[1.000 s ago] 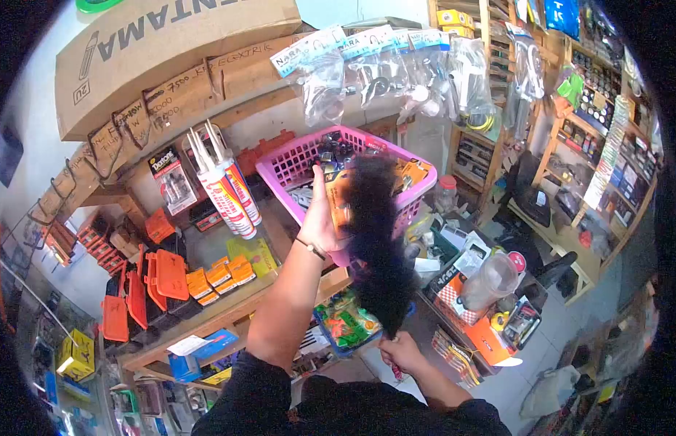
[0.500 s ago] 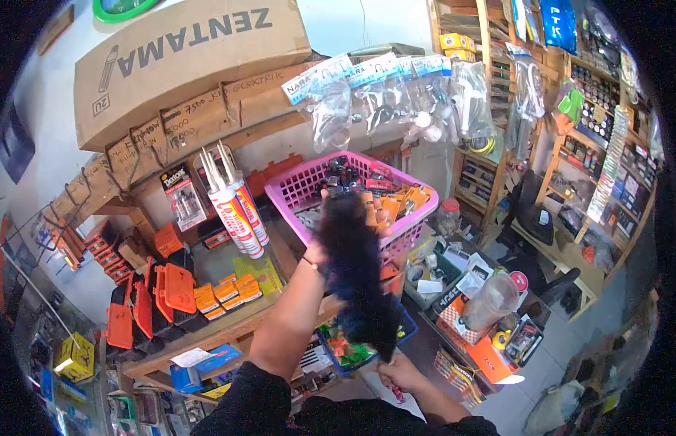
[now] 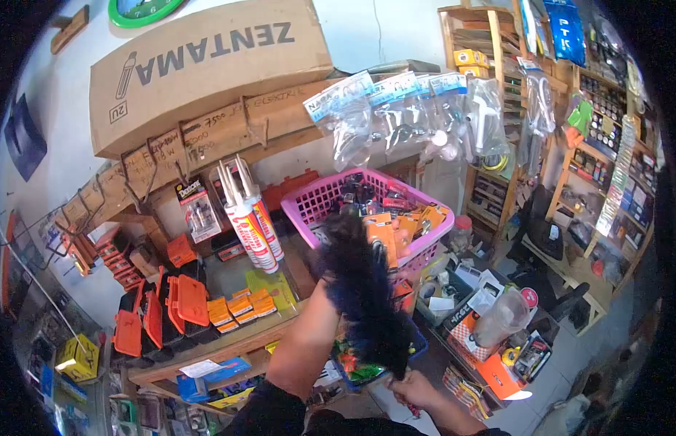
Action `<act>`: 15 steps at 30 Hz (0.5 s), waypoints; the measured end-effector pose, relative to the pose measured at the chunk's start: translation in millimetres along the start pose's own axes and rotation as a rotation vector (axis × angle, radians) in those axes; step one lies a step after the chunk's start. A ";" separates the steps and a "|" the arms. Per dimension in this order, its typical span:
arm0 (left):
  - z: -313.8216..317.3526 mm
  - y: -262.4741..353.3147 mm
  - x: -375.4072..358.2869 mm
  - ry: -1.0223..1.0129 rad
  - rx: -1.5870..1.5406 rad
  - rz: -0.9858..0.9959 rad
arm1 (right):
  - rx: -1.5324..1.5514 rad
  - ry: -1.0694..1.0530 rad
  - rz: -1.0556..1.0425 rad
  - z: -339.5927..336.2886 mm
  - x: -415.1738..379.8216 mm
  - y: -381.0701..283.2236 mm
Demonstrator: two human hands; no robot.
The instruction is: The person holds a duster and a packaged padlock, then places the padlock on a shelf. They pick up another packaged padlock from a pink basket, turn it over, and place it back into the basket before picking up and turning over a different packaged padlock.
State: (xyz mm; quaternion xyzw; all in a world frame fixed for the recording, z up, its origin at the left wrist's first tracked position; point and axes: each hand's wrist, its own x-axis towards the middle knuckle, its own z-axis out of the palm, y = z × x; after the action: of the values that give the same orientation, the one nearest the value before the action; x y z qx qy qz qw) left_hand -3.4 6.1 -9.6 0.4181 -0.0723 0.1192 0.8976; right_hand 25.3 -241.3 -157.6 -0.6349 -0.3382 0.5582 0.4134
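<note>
My right hand is closed around the lower end of a black fluffy duster, low in front of me. The duster rises in front of my left forearm and covers most of my left hand, so its fingers are hidden. That hand reaches up to the near side of a pink plastic basket. In the basket lie several orange packets and small dark packaged parts. The duster's upper end overlaps the basket's near rim.
Sealant tubes stand on the wooden shelf left of the basket, near orange cases and small yellow boxes. Bagged fittings hang above. A blue basket sits below, and a clear plastic jar stands right.
The view has shifted, so the scene sits slightly further right and lower. The duster's upper end has tipped a little, uncovering more of the orange packets. My right hand keeps its hold.
</note>
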 end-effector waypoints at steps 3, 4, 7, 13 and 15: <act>-6.1 0.2 1.6 0.068 -0.250 0.001 | 0.200 0.128 0.012 -9.2 16.0 29.7; -55.9 -7.8 11.6 -0.231 -0.446 -0.023 | 0.126 0.116 0.005 -1.4 15.6 27.5; -13.6 -7.3 4.5 0.014 -0.006 0.069 | 0.060 0.053 0.004 7.4 10.7 17.7; 23.9 8.9 -6.4 0.360 0.004 -0.044 | 0.218 0.011 -0.057 1.3 12.7 20.0; 8.1 -2.1 3.1 0.152 0.150 0.061 | 0.183 0.012 -0.077 -6.0 8.7 12.0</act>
State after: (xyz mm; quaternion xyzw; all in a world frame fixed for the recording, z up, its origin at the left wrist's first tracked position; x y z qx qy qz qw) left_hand 0.0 -0.9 -5.3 0.4713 -0.0075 0.1832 0.8627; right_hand 32.1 -239.5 -172.0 -0.5845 -0.3074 0.5665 0.4930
